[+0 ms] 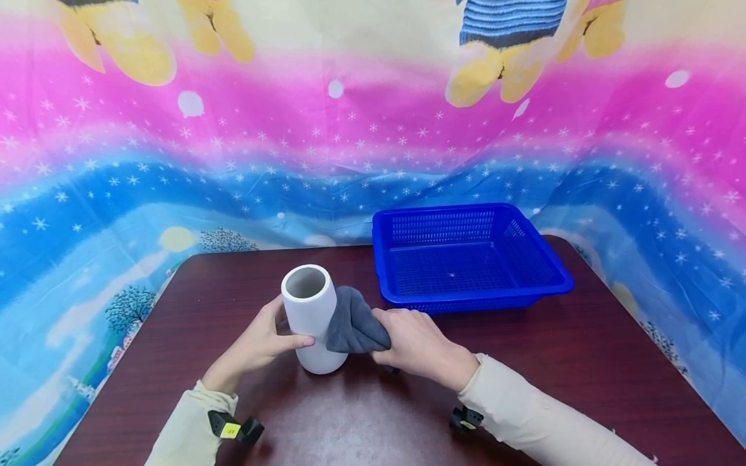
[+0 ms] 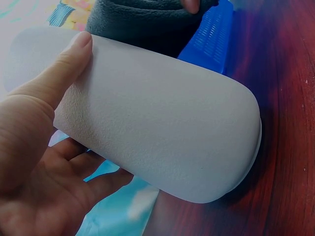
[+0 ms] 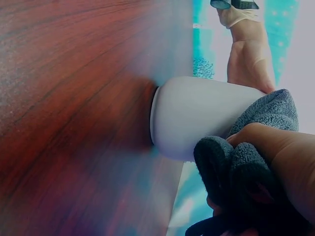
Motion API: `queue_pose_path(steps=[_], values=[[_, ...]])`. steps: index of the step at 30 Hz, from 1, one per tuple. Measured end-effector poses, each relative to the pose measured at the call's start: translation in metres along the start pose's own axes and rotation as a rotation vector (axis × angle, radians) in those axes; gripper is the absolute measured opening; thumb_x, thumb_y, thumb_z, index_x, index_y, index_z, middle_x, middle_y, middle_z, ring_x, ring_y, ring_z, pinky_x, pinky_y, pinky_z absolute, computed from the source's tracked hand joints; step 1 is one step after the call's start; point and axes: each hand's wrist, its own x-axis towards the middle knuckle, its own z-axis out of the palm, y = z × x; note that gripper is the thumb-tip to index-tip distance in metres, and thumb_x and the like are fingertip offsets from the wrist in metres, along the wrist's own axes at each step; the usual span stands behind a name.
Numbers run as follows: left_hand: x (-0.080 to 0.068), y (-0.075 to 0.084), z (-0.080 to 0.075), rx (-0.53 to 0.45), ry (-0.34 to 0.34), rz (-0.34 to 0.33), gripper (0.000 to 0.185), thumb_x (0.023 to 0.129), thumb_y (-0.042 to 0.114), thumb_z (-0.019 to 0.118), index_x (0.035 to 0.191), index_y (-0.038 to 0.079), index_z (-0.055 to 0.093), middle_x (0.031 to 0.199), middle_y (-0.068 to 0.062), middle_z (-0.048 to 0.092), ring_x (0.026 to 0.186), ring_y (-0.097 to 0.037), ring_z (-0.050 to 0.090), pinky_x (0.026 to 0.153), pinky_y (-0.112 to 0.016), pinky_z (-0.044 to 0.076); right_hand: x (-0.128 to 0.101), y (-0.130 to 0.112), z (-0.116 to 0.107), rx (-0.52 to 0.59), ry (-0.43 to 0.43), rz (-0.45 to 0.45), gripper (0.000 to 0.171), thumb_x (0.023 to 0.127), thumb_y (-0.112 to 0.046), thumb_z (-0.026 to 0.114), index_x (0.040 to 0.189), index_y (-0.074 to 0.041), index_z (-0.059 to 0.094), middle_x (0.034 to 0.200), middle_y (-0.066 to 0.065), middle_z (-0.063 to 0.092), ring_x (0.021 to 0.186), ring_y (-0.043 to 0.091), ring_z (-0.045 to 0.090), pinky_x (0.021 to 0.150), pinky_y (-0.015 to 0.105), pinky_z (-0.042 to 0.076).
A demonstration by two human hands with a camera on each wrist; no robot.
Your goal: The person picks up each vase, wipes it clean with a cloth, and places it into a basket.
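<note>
A white matte vase (image 1: 311, 318) stands upright on the dark wooden table (image 1: 524, 382), its open mouth facing up. My left hand (image 1: 265, 340) grips its left side, thumb across the front and fingers behind. The left wrist view shows the vase (image 2: 162, 132) filling the frame with my thumb (image 2: 59, 73) laid on it. My right hand (image 1: 416, 343) holds a bunched grey cloth (image 1: 352, 323) pressed against the vase's right side. In the right wrist view the cloth (image 3: 246, 172) is wrapped around my fingers beside the vase (image 3: 197, 115).
An empty blue plastic basket (image 1: 466, 255) sits behind and to the right of the vase, near the table's back edge. A colourful printed sheet (image 1: 175, 162) hangs behind the table and drapes past both sides.
</note>
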Motion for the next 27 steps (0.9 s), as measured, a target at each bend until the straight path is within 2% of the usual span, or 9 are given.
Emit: queue_pose_path(steps=[9,27], values=[[0.0,0.0,0.0,0.001,0.01,-0.004,0.075,0.081,0.006,0.084,0.144,0.005,0.044,0.13,-0.017,0.061,0.104,-0.012,0.068,0.086,-0.03,0.058,-0.002,0.002,0.006,-0.007,-0.009,-0.012,0.03,0.072,-0.031,0.081,0.083,-0.022,0.055,0.065,-0.011,0.049,0.056,0.007,0.046,0.046,0.026,0.033],[0.0,0.001,0.0,-0.006,-0.002,0.007,0.074,0.081,0.007,0.083,0.144,0.003,0.044,0.13,-0.022,0.061,0.103,-0.011,0.068,0.085,-0.03,0.059,-0.008,0.006,0.019,-0.042,-0.029,-0.011,0.032,0.071,-0.031,0.082,0.082,-0.02,0.054,0.064,-0.01,0.051,0.054,0.008,0.045,0.044,0.027,0.032]])
